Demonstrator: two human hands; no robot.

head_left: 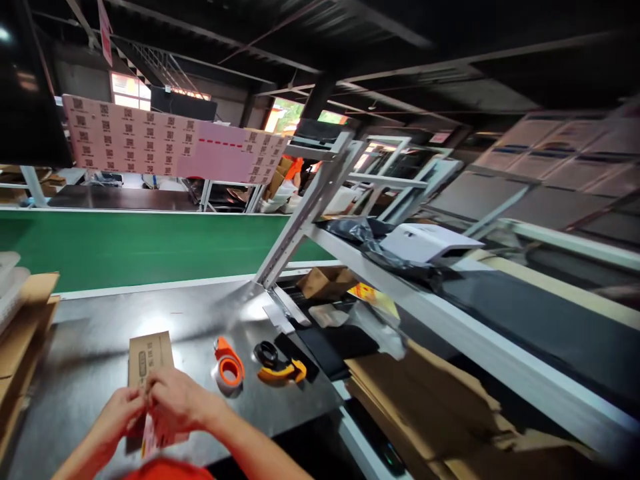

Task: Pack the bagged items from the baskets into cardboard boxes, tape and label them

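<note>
A small brown cardboard box (150, 353) with dark print lies on the metal worktable, partly covered by my hands. My left hand (123, 415) is closed in a pinch at the box's near end. Right against it, my right hand (176, 400) is closed too, fingertips meeting those of the left. Below them hangs a pink-and-white printed slip (163, 433), which both hands seem to grip; the fingers hide its upper part. To the right of my hands sit an orange tape dispenser (230, 370) and a yellow tape dispenser (283, 371) with a black roll.
Under everything is the metal worktable (210, 313), bordered at the back by a green conveyor belt (150, 247). Flattened cardboard (430, 400) is stacked at the right, more cardboard (30, 333) at the left. A white metal shelf frame (310, 200) carries a white printer (425, 241).
</note>
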